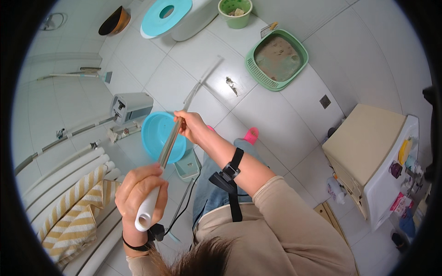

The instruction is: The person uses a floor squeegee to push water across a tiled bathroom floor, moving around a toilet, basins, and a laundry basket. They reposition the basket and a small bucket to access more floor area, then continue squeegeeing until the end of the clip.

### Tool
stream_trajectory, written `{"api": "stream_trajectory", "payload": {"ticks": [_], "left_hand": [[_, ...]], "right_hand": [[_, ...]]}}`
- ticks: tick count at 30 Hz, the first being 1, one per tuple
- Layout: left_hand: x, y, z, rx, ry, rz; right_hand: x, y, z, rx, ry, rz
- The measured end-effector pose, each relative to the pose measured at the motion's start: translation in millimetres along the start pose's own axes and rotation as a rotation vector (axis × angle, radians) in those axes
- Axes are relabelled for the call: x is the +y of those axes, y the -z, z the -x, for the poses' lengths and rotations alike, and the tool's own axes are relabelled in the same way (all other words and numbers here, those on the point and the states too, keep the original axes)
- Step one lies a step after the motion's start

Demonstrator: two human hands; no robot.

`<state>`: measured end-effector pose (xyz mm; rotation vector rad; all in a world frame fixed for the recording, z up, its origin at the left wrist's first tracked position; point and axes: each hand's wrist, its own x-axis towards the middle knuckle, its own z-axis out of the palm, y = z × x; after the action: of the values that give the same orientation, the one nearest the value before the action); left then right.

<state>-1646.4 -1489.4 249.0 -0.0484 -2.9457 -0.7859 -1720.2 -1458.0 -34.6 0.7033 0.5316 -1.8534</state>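
Observation:
A long pole [169, 145] with a metal shaft and a white tubular end runs diagonally between my hands. My left hand [143, 193], nearest the camera, is closed around its white end. Farther along, my right hand [189, 126] grips the shaft above a blue plastic basin [148, 138]. The pole's far end reaches over the white floor tiles and is blurred, so its head cannot be made out. To the right of that end, a dark, irregular patch [232, 86] lies on the floor.
A green litter box [250, 65] and green bucket [229, 22] stand beyond, near a toilet with a turquoise seat [155, 17]. White radiator pipes [77, 172] with a striped towel [79, 214] are at left. A washbasin [386, 193] and cream cabinet [366, 141] stand right.

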Motion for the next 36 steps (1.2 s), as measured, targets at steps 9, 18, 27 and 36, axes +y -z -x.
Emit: {"api": "stream_trajectory", "payload": {"ticks": [9, 18, 27, 36], "left_hand": [[-36, -53, -17, 0.262, 0.005, -0.239], [-6, -79, -43, 0.266, -0.171, -0.029], [24, -88, -47, 0.181, -0.292, 0.053], [18, -44, -18, 0.126, -0.112, 0.002]], "right_hand": [[21, 27, -37, -0.032, -0.034, -0.016], [-23, 82, 12, 0.118, -0.035, -0.007], [-64, 102, 54, 0.227, 0.112, 0.022], [-38, 58, 43, 0.127, 0.012, 0.085]]}}
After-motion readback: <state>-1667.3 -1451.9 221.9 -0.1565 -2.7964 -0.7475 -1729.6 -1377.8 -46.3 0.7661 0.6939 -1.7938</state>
